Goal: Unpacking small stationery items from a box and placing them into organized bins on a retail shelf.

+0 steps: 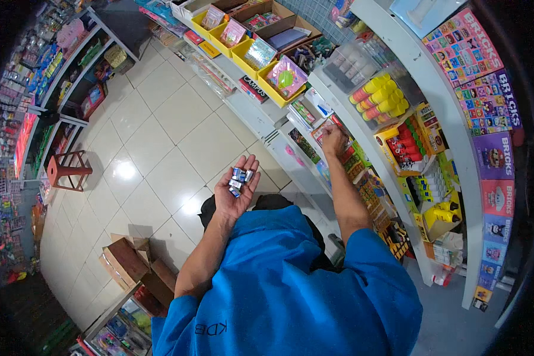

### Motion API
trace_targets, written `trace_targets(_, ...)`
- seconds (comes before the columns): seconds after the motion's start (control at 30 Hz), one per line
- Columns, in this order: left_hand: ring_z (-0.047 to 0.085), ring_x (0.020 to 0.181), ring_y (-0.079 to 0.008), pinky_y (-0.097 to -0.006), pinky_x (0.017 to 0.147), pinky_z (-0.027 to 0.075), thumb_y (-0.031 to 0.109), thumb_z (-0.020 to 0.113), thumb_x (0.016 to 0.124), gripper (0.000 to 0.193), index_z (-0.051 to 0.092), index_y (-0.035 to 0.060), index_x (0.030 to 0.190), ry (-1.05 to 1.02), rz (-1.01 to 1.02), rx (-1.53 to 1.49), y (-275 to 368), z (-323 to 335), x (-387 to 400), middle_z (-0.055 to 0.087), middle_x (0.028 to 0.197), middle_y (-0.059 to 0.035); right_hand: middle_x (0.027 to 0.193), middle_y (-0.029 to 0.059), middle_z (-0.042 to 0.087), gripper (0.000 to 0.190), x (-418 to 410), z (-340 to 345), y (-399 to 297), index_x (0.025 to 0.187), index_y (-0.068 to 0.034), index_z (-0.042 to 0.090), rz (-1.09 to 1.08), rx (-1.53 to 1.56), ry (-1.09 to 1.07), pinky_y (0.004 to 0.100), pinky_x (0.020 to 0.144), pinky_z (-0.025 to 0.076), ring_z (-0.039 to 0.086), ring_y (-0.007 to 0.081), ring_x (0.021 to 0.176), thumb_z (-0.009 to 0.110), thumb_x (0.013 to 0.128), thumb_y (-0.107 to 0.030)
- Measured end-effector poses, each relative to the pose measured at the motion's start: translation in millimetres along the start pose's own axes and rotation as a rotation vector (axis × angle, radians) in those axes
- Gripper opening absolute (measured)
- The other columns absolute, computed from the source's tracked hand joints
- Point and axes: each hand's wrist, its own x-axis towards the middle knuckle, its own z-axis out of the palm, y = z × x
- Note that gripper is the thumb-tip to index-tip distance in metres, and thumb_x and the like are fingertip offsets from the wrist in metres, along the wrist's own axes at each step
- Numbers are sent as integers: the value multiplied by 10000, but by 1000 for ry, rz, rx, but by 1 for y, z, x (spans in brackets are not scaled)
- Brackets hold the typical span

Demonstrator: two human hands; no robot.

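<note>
My left hand [236,191] is palm up and holds several small blue, white and black wrapped blocks [239,176] that look like erasers. They rest loosely on the palm and the base of the fingers. Over at the shelf on the right, my right hand [333,141] reaches down among the small boxes, its fingertips at a shallow box [321,130] with a red edge. The hand itself covers whatever its fingers touch. Beside it lie a white tray [319,103] with a blue mark and a row of small packaged goods [355,162].
Yellow bins [273,82] with colourful packets line the far shelf. Yellow-capped tubs [378,95], a carton of red tubes [402,142] and yellow glue bottles [445,212] fill the upper right shelf. A red stool [69,170] and an open cardboard box [131,262] stand on the tiled floor.
</note>
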Motion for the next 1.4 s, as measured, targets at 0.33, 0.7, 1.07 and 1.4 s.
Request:
trace_targets(0.33, 424, 1300, -298, -460, 1047, 404, 251, 375, 970, 430, 449, 32, 1331, 1, -47, 25, -2, 3, 6, 444, 1401, -156, 840, 107, 693, 169, 3, -4, -1, 870, -69, 664, -49, 5, 8, 392, 730, 500, 664, 275, 794, 726, 771, -191)
trace_targets(0.7, 444, 1277, -297, -447, 1017, 432, 252, 364, 983, 410, 464, 60, 1331, -11, -99, 46, -10, 11, 11, 453, 1392, -160, 859, 92, 673, 159, -113, -77, -106, 981, -23, 663, -318, 634, -396, 282, 621, 502, 638, 155, 707, 640, 842, -96)
trace_targets(1.07, 398, 1306, -327, -457, 1076, 344, 268, 359, 988, 329, 558, 86, 1177, -21, -238, -4, -18, -2, 12, 448, 1391, -188, 903, 142, 658, 259, -201, -96, -158, 1038, -73, 632, -660, 370, -524, 397, 692, 514, 640, 306, 806, 677, 797, -156)
trace_targets(1.4, 442, 1274, -319, -483, 1042, 377, 258, 365, 989, 317, 492, 93, 1228, 10, -324, -18, 4, 18, -4, 450, 1395, -170, 801, 54, 673, 193, -228, -114, -172, 957, -46, 599, -119, 644, -417, 251, 620, 495, 624, 99, 693, 709, 807, -97)
